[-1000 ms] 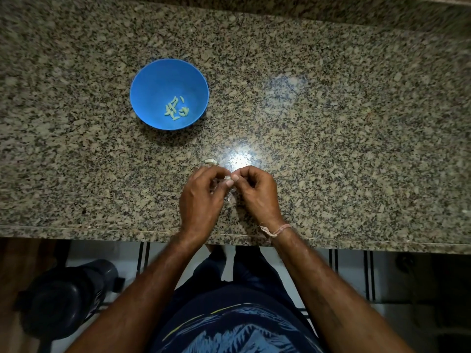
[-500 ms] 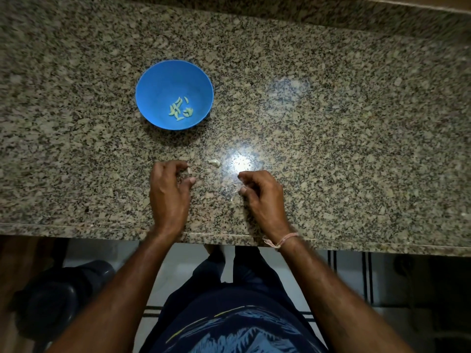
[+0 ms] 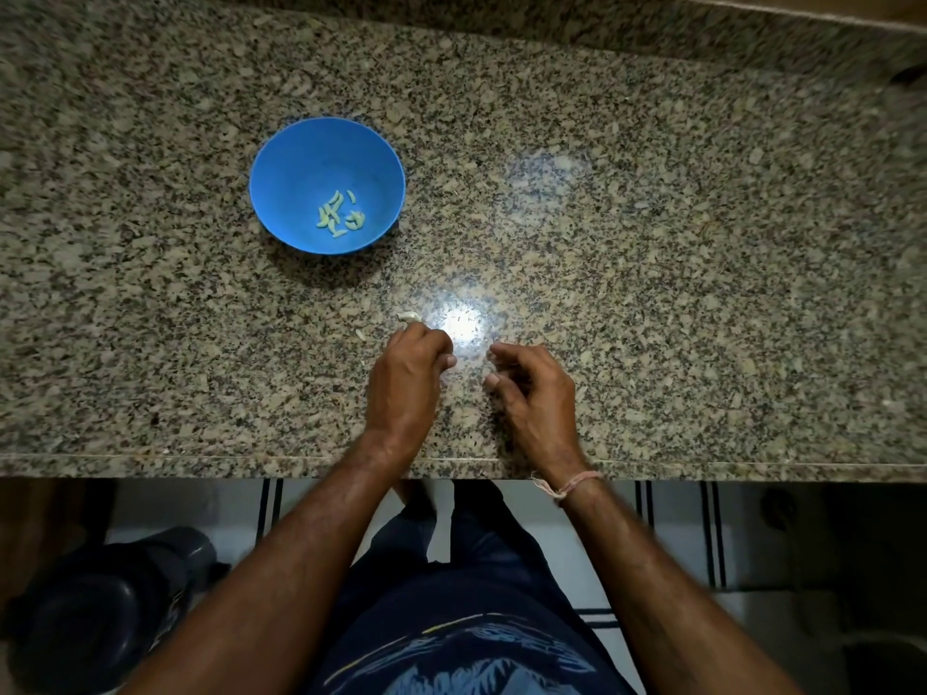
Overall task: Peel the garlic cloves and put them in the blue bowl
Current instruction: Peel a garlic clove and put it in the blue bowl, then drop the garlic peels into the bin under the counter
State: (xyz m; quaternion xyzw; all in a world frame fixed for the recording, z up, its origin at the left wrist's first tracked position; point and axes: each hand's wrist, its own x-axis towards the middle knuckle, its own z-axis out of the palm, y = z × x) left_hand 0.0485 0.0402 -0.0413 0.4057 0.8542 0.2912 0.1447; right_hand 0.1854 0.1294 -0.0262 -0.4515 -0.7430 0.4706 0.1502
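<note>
Starting nearest, what are the hands doing?

Both are over the near part of the table (image 3: 702, 293). The right hand (image 3: 536, 388) is idle, its fingers loosely curled with thumb and forefinger apart, and nothing shows between them. The left hand (image 3: 409, 378) is knuckles-up with its fingers curled under. Its fingertips are hidden, so I cannot tell whether it pinches anything.

And the garlic?

One pale clove (image 3: 409, 317) lies on the table right at the far side of the left hand, touching it or just short of it. A smaller pale scrap (image 3: 360, 335), likely skin, sits just to its left. Farther back and to the left stands the blue bowl (image 3: 291, 163), well apart from both hands, with a little heap of peeled cloves (image 3: 340, 218) at its bottom.

What could go wrong from here?

I think the main risk is losing the clove. It is small and pale on speckled stone, and the lamp glare (image 3: 464, 326) sits just beside it. A hard pinch could make it slip sideways, or off the near edge to the floor. Loose skin could cling to a peeled clove and end up in the bowl. A careless wrist on the rim might also tip the bowl
</note>
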